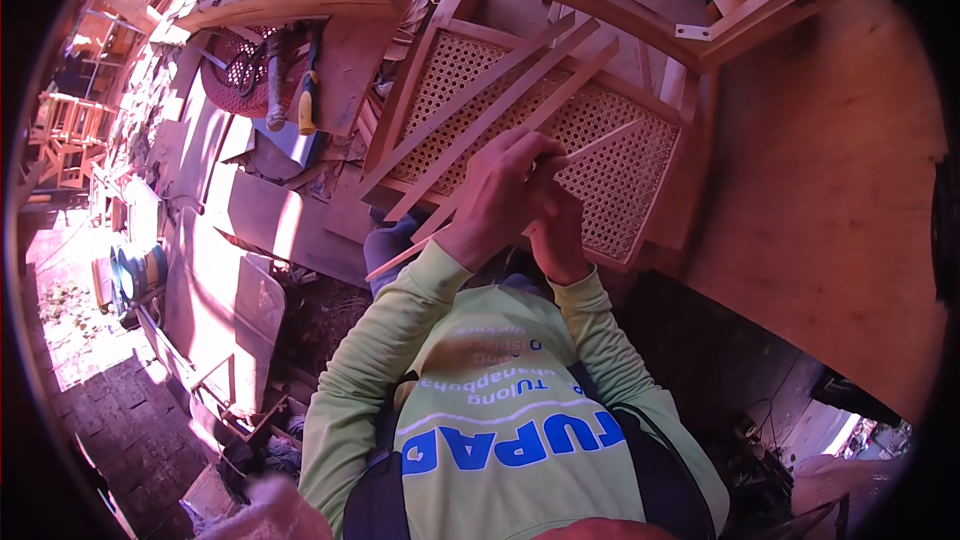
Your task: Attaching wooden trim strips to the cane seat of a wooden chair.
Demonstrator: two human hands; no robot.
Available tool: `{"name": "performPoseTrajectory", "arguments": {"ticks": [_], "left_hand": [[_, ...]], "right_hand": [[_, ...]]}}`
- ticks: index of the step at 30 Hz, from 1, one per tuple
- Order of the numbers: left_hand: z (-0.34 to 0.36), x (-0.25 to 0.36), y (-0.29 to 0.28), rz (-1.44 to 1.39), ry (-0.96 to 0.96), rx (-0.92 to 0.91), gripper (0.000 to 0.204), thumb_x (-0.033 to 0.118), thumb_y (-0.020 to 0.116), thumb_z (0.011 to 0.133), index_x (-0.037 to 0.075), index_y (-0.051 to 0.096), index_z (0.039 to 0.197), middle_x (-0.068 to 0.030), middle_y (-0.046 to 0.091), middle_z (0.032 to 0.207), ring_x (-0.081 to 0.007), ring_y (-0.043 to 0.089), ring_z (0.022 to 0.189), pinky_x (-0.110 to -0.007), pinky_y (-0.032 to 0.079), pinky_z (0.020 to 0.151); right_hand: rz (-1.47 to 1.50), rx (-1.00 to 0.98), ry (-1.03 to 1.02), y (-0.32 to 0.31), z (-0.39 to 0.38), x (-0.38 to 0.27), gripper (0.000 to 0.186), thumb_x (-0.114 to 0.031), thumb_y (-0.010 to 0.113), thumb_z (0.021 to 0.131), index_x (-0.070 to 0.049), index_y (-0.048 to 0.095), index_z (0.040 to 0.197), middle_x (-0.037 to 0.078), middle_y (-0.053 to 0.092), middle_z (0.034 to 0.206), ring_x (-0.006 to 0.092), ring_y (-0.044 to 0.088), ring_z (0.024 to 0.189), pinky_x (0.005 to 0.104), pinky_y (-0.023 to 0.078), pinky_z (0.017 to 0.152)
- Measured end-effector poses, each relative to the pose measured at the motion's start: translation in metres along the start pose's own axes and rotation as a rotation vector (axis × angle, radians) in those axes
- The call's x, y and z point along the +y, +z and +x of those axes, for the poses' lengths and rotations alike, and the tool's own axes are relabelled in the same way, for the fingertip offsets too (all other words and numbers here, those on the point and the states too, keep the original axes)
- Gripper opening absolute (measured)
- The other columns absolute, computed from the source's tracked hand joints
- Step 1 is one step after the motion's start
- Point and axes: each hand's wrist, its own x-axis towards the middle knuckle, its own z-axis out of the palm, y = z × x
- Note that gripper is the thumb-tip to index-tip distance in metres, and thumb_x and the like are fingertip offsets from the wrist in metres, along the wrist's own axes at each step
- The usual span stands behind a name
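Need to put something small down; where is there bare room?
The plywood sheet is bare below the chair frame and right of the cane panel, whose lower-right corner is also free. Crowded: the panel's middle, under wooden strips, left hand and right hand.

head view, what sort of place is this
Most likely a furniture or woodworking workshop: a wood-framed cane panel sits before the person, wooden strips lie across it, and a yellow-handled tool lies off to the left.

Strips (492,119) across cane seat (620,190); tools (307,112) left, board (820,170) right.
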Motion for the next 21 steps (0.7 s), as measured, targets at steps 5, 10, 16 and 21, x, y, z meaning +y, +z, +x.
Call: {"name": "performPoseTrajectory", "arguments": {"ticks": [5,10,16,21], "left_hand": [[0.010,-0.003,0.011,0.257,0.142,-0.027,0.011,0.009,0.074,0.096,0.002,0.069,0.102,-0.0150,0.068,0.092,-0.0348,0.066,0.080,-0.040,0.053,0.070],[0.013,-0.012,0.018,0.119,0.018,0.082,0.013,0.011,0.074,0.096,0.002,0.066,0.103,-0.0150,0.067,0.091,-0.0358,0.066,0.080,-0.043,0.052,0.069],[0.014,-0.014,0.019,0.151,0.114,0.031,0.017,0.013,0.073,0.098,0.001,0.065,0.105,-0.0173,0.067,0.092,-0.0352,0.066,0.081,-0.043,0.052,0.072],[0.018,-0.012,-0.023,0.108,-0.022,0.168,0.015,0.013,0.071,0.101,-0.001,0.067,0.107,-0.0152,0.068,0.090,-0.0253,0.066,0.078,-0.038,0.052,0.071]], "right_hand": [[0.019,-0.036,-0.118,0.001,-0.006,0.017,0.020,-0.009,0.067,0.104,-0.002,0.069,0.122,0.000,0.068,0.112,0.0065,0.062,0.102,0.0280,0.055,0.082],[-0.164,-0.068,-0.113,-0.025,-0.003,0.057,0.021,-0.008,0.069,0.102,-0.003,0.068,0.123,0.001,0.067,0.111,0.0073,0.061,0.100,0.0282,0.054,0.081],[-0.008,0.064,-0.047,0.014,-0.015,0.032,0.017,-0.009,0.070,0.103,-0.003,0.069,0.119,0.002,0.068,0.106,0.0091,0.063,0.097,0.0290,0.055,0.081],[-0.050,-0.058,0.016,0.000,-0.002,0.016,0.028,-0.008,0.061,0.108,-0.002,0.062,0.135,0.011,0.068,0.129,0.0264,0.067,0.123,0.0503,0.061,0.103]]}}
